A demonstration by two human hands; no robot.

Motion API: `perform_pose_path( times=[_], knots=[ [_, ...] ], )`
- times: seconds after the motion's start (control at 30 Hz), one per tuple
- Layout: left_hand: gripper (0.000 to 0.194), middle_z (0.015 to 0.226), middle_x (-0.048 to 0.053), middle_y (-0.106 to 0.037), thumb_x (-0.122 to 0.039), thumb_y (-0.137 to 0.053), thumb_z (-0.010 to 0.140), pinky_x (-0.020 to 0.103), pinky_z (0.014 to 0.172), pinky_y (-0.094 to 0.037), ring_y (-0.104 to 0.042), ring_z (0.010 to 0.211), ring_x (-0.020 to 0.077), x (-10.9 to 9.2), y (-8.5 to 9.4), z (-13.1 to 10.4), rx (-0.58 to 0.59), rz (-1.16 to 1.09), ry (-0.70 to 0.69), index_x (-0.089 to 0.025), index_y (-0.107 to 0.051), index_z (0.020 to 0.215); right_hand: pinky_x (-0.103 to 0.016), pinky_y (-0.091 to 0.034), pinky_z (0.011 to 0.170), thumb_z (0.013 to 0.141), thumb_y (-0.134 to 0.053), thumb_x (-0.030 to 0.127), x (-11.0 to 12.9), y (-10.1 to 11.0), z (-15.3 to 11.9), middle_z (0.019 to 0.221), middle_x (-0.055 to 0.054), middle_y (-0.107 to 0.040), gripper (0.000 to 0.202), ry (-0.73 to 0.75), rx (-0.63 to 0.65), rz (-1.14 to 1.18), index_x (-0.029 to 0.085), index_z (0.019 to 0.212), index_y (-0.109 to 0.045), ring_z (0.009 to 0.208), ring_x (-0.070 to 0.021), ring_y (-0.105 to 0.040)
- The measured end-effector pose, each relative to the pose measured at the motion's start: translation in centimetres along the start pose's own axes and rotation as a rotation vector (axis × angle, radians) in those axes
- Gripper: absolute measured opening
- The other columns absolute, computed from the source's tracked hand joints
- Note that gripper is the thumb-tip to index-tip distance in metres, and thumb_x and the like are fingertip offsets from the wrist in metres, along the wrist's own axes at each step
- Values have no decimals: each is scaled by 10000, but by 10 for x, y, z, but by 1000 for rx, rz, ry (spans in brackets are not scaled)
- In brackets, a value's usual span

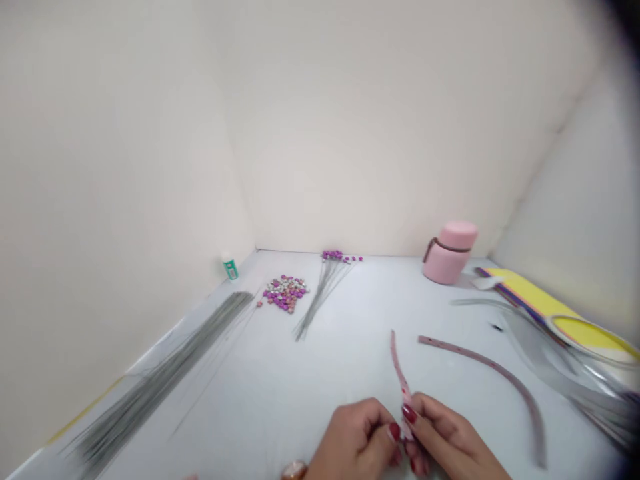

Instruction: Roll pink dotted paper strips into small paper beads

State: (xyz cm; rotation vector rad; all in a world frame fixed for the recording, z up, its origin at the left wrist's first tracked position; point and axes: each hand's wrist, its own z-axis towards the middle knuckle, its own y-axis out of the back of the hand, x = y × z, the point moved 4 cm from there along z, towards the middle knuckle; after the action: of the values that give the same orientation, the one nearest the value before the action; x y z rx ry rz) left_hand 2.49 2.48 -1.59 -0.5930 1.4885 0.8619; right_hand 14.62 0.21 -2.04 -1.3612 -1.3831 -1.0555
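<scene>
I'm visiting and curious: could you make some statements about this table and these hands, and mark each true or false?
1. The right hand holds a slim pinkish strip. True.
2. The left hand is far from that strip. False: the left hand is close against the right one, at the strip's lower end.
3. The pink flask lies on its side. False: the pink flask stands upright.
4. The bead pile lies left of the purple-tipped bundle. True.
5. The thumbnails are blue. False: both are dark red.
</scene>
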Motion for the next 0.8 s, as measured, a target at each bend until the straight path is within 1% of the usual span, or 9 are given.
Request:
perform_pose_path(
  times=[0.1, 0.17, 0.2, 0.27, 0.33, 0.4, 0.53, 0.63, 0.8],
  knots=[
    [220, 670, 28, -613, -225, -399, 849, 212, 634, -422, -540, 638, 120, -7, -1, -2, 21, -60, -16, -136, -541, 707, -205, -330, 469, 769, -506, 504, 7, -4, -3, 498, 26, -518, 378, 27, 75, 57, 158, 618, -484, 451, -89, -437],
    [238, 674, 21, -592, -250, -392, 859, 215, 643, -415, -534, 659, 126, -10, -1, -1, 43, -97, 0, -142, -532, 700, -204, -327, 471, 807, -478, 460, 8, -2, -3, 514, 18, -528, 356, 39, 85, 89, 151, 630, -487, 458, -87, -439],
    [242, 672, 17, -584, -261, -388, 862, 218, 650, -413, -529, 664, 127, -11, -1, -1, 53, -107, 16, -144, -532, 705, -204, -328, 472, 825, -458, 440, 8, 0, -3, 530, 15, -533, 346, 43, 68, 93, 150, 639, -488, 466, -87, -446],
    [246, 658, 7, -565, -284, -397, 859, 220, 638, -405, -514, 647, 125, -10, 1, 0, 21, -88, 58, -146, -531, 707, -204, -340, 480, 844, -444, 404, 8, 6, -3, 565, 17, -534, 289, 74, -9, 84, 154, 709, -498, 484, -89, -461],
    [249, 646, 1, -554, -306, -408, 854, 219, 621, -400, -502, 629, 124, -8, 3, 1, -26, -56, 97, -146, -530, 708, -209, -362, 501, 835, -468, 387, 9, 11, -4, 608, 19, -536, 226, 127, -88, 54, 165, 797, -497, 512, -96, -477],
    [254, 640, 0, -550, -321, -410, 852, 218, 610, -399, -500, 625, 126, -7, 5, 0, -63, -37, 110, -145, -531, 714, -218, -382, 520, 813, -500, 390, 10, 12, -5, 634, 15, -534, 221, 155, -110, 5, 169, 804, -498, 535, -103, -486],
    [244, 638, 1, -549, -301, -408, 854, 213, 602, -397, -505, 623, 127, -7, 7, -1, -107, 23, 72, -145, -535, 716, -218, -382, 516, 784, -539, 383, 11, 6, -6, 609, 17, -518, 239, 141, -16, -52, 156, 713, -527, 529, -101, -474],
    [219, 644, -1, -557, -248, -418, 848, 197, 589, -392, -501, 616, 120, -12, 4, -1, -70, 83, 8, -148, -542, 697, -211, -367, 510, 803, -521, 352, 12, 3, -5, 573, 27, -510, 224, 150, 4, -28, 148, 711, -537, 517, -92, -457],
    [208, 666, 5, -595, -197, -420, 842, 187, 602, -398, -521, 627, 119, -19, 1, -2, -44, 155, -50, -153, -564, 698, -212, -343, 489, 785, -536, 378, 8, 3, -6, 536, 36, -500, 243, 98, 30, 44, 145, 721, -527, 492, -89, -442]
  ],
)
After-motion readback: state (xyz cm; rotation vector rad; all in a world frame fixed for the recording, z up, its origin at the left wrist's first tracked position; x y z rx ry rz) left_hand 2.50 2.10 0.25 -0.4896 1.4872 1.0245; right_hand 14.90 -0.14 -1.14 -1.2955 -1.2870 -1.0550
